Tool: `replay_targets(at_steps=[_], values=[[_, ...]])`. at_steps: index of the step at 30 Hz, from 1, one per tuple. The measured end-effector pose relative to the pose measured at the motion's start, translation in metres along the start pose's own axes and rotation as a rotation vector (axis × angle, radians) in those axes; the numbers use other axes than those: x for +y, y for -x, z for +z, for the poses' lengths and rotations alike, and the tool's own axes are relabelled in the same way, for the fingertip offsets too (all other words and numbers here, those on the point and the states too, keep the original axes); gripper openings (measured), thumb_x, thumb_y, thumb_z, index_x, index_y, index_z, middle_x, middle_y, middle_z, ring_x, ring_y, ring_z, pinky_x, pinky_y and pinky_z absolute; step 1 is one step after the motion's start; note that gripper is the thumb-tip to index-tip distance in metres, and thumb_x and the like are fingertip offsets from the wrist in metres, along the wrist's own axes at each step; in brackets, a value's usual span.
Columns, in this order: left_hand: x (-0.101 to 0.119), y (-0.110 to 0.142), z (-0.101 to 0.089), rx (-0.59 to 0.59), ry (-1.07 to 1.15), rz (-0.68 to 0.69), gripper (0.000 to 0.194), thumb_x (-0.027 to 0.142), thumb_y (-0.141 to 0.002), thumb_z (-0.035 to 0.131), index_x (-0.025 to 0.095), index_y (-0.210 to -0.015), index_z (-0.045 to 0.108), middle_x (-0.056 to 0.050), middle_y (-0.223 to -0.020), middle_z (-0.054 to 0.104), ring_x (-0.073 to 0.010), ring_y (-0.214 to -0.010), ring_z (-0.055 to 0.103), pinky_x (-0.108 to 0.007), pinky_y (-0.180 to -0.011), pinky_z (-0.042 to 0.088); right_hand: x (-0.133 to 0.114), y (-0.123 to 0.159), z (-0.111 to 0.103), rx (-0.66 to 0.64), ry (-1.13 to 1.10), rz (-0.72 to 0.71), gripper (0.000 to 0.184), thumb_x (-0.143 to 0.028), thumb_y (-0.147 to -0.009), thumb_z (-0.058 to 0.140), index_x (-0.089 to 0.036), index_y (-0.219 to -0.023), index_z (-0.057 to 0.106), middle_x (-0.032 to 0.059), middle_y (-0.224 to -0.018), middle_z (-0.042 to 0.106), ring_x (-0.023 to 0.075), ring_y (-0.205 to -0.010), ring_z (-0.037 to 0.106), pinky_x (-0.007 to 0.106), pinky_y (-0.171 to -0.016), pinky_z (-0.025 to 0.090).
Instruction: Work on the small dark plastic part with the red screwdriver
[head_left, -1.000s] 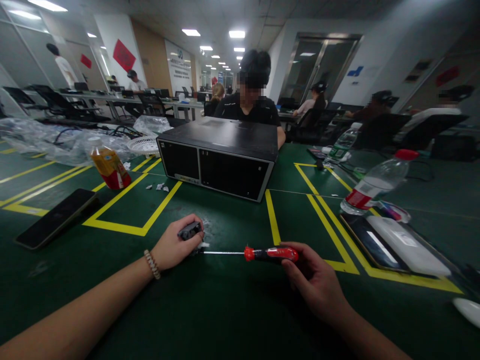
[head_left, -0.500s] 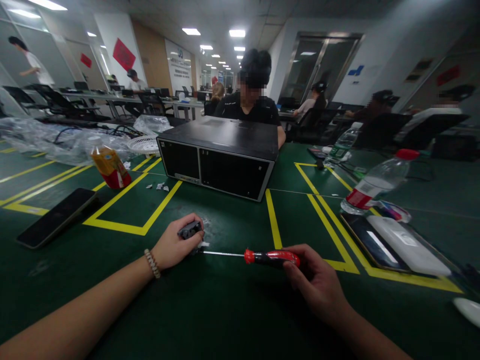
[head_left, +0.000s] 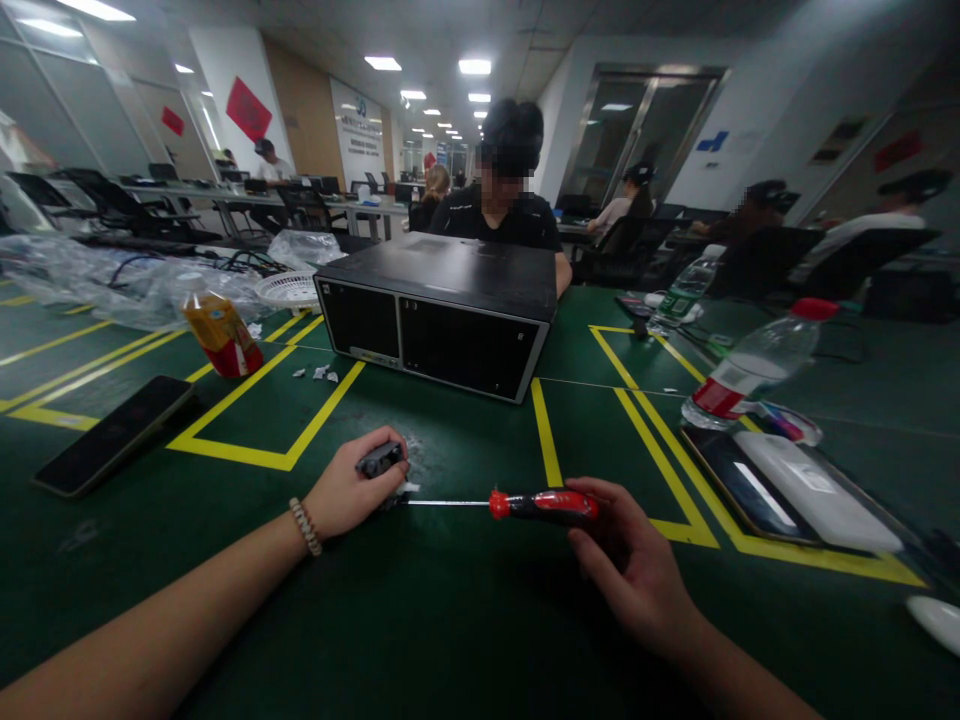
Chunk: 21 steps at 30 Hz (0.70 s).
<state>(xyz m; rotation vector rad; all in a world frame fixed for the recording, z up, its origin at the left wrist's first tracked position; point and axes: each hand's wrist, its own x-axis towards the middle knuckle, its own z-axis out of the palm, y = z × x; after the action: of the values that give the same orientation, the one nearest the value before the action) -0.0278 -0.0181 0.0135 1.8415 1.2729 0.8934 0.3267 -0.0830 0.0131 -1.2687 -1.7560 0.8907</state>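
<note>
In the head view, the change is at the right hand (head_left: 637, 575): its thumb, which lay against the handle of the screwdriver (head_left: 551, 506) half a second ago, now stands just below it, with a slight gap. The other fingers stay curled loosely about the handle's end, so the grasp is partly open but seems to keep hold. The handle also shows a different part of its red and black pattern and lies more level, which suggests it has rolled in those fingers; I judge this as a release of grip between turns.

The left hand (head_left: 346, 492) has not shifted. Its fingers are closed around a small dark part (head_left: 380, 460) low over the worktop (head_left: 450, 630), bracing it. The thin shaft runs from the handle to just beneath these fingers; whether its tip is seated in something is too small to tell.

Beyond the hands, the black box (head_left: 450, 300) sits where it was, well apart from the tool, with a person (head_left: 499, 215) behind it. At the far left, a walking person (head_left: 16, 145) is now mostly out of sight.
</note>
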Motion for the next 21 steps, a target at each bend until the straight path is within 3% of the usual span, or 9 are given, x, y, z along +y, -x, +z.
replay_targets(at_steps=[3,10,17,21], values=[[-0.0007,-0.0003,0.0004,-0.004,0.006,-0.001,0.012,0.029,-0.089,0.062,0.019,-0.096,0.062,-0.002,-0.086,0.065,-0.018,-0.074,0.062,-0.03,-0.067,0.051,0.0,-0.0004,-0.0004,-0.025,-0.013,0.021,0.035,-0.033,-0.1,0.058,-0.025,-0.134,0.053,0.0097,-0.107,0.071,0.0184,-0.064,0.066,0.032,-0.053,0.056],[-0.0007,-0.0004,0.0001,0.002,-0.023,0.01,0.012,0.029,-0.089,0.061,0.019,-0.095,0.062,-0.002,-0.085,0.065,-0.0184,-0.074,0.061,-0.03,-0.067,0.05,-0.0001,-0.0028,-0.0002,0.011,0.013,0.028,0.03,-0.047,-0.101,0.058,-0.02,-0.112,0.065,0.0016,-0.072,0.067,0.0172,-0.054,0.061,0.028,-0.046,0.05],[-0.0002,0.0004,0.0,0.007,-0.037,0.016,0.012,0.029,-0.09,0.062,0.019,-0.096,0.062,-0.002,-0.085,0.066,-0.0186,-0.075,0.062,-0.03,-0.068,0.05,-0.0033,-0.0051,-0.0006,0.005,0.025,0.004,0.032,-0.053,-0.1,0.057,-0.022,-0.096,0.066,0.0001,-0.067,0.064,0.017,-0.052,0.06,0.028,-0.045,0.048],[-0.0001,0.0004,0.0004,0.0,-0.024,0.01,0.013,0.03,-0.09,0.061,0.019,-0.096,0.062,-0.002,-0.086,0.066,-0.0183,-0.074,0.062,-0.03,-0.068,0.051,-0.0023,-0.0045,0.0003,-0.006,0.028,0.012,0.029,-0.049,-0.1,0.058,-0.022,-0.105,0.065,0.0017,-0.074,0.067,0.0177,-0.054,0.063,0.029,-0.046,0.051]])
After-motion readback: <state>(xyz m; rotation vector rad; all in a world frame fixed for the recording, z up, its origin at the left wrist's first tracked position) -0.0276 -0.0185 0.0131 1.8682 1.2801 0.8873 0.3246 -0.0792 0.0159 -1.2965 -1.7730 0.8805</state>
